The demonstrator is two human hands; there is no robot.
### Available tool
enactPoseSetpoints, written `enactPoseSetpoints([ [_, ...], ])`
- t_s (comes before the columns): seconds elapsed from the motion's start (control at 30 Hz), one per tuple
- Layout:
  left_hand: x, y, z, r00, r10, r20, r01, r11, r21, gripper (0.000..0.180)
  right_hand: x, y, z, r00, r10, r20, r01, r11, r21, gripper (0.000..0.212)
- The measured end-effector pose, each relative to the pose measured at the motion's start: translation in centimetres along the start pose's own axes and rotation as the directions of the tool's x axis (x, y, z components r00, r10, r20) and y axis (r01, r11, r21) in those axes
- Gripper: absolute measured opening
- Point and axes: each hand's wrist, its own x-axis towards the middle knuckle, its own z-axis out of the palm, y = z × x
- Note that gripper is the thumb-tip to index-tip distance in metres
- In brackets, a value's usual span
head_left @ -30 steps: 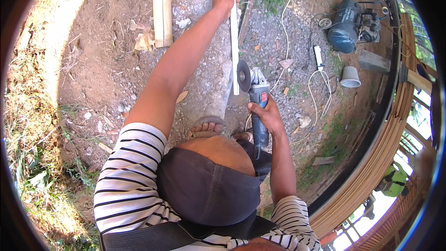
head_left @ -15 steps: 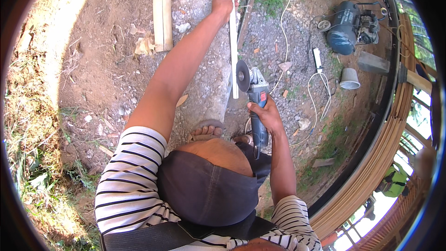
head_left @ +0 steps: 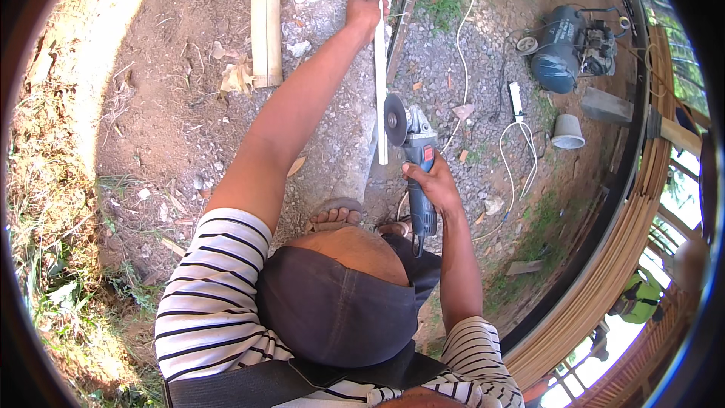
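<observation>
My left hand (head_left: 365, 13), at the end of an outstretched arm, is wrapped round the far part of a long, thin white strip (head_left: 381, 83). The strip runs toward me over a grey concrete slab (head_left: 332, 121). In my right hand (head_left: 436, 183) is a dark angle grinder (head_left: 420, 174), gripped round its body. Its cutting disc (head_left: 395, 119) stands upright right beside the near part of the strip; whether it touches cannot be made out. One bare-toed foot (head_left: 337, 213) rests on the slab below the strip's near end.
A blue air compressor (head_left: 555, 49) stands at the far right, near a grey bucket (head_left: 568, 131). A white power strip (head_left: 516, 100) and its cable lie on the gravel. A pale bamboo pole (head_left: 266, 23) lies beyond my left forearm. Stacked wooden slats (head_left: 604, 279) line the right.
The view has shifted very slightly. Both hands, the white strip and the angle grinder keep nearly the same places relative to each other.
</observation>
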Motion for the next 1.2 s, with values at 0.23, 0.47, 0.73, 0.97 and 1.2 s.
enactPoseSetpoints([
  [0.23, 0.1, 0.0, -0.2, 1.000, 0.000, 0.005, 0.000, 1.000, 0.002, 0.027, 0.5, -0.3, 0.0, 0.999, 0.031, 0.011, -0.031, 1.000, 0.004, 0.046],
  [0.47, 0.0, 0.0, -0.2, 1.000, 0.004, 0.016, -0.004, 1.000, 0.001, 0.027, 1.4, -0.2, -0.3, 1.000, -0.023, 0.018, 0.023, 0.999, -0.039, 0.036],
  [0.73, 0.0, 0.0, -0.1, 1.000, -0.008, 0.011, 0.008, 1.000, -0.008, 0.026, 1.9, -1.2, -0.3, 1.000, -0.014, 0.020, 0.015, 0.999, -0.051, 0.035],
  [0.97, -0.4, 0.2, 0.0, 1.000, -0.025, 0.013, 0.025, 0.999, -0.022, 0.026, 2.5, -1.6, -0.4, 1.000, 0.013, 0.017, -0.012, 0.999, -0.039, 0.042],
  [1.2, 0.0, 0.1, -0.3, 1.000, 0.000, 0.021, 0.000, 1.000, -0.011, 0.025, 2.9, -2.5, 0.0, 1.000, 0.007, 0.008, -0.006, 1.000, -0.028, 0.042],
])
